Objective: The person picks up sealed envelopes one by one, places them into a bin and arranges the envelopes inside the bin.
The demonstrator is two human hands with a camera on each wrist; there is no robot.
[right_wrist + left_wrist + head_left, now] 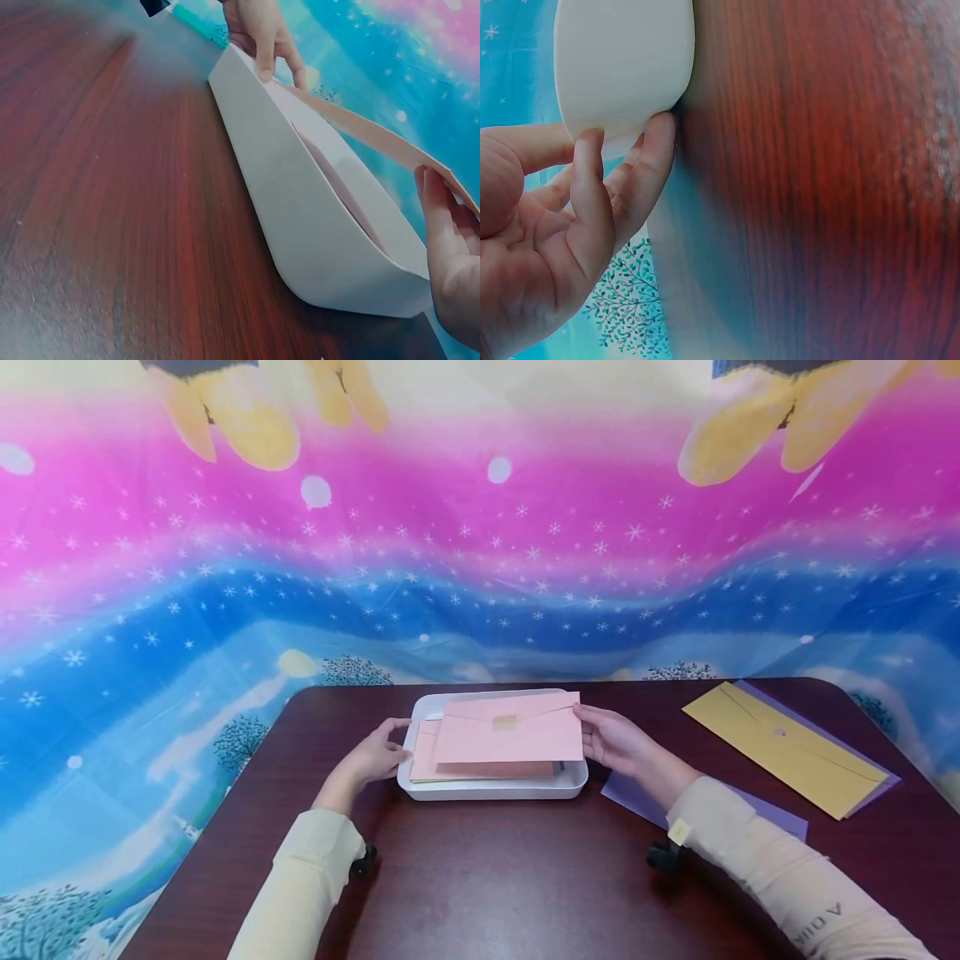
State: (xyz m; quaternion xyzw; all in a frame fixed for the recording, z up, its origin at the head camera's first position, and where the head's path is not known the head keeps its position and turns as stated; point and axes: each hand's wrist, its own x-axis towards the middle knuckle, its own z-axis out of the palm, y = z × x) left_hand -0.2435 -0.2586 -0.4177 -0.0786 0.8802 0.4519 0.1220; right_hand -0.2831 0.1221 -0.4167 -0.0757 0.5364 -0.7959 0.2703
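A white tray (pixel 491 793) stands on the table, with pink envelopes (pixel 426 760) lying in it and a yellowish edge showing beneath them. My right hand (pixel 618 742) pinches the right edge of another pink envelope (pixel 480 739), which has a gold patterned patch on its flap. This envelope is raised above the tray, as the right wrist view also shows. At the tray's left end, my left hand (pixel 372 753) holds the tray's wall, its bent fingers (pixel 656 146) against the end in the left wrist view.
A yellow envelope (pixel 780 743) lies over a purple one (pixel 888 783) at the table's right. Another purple envelope (pixel 772 810) lies partly under my right forearm. Behind the dark wooden table (pixel 480 877) hangs a printed snowy cloth (pixel 480 568).
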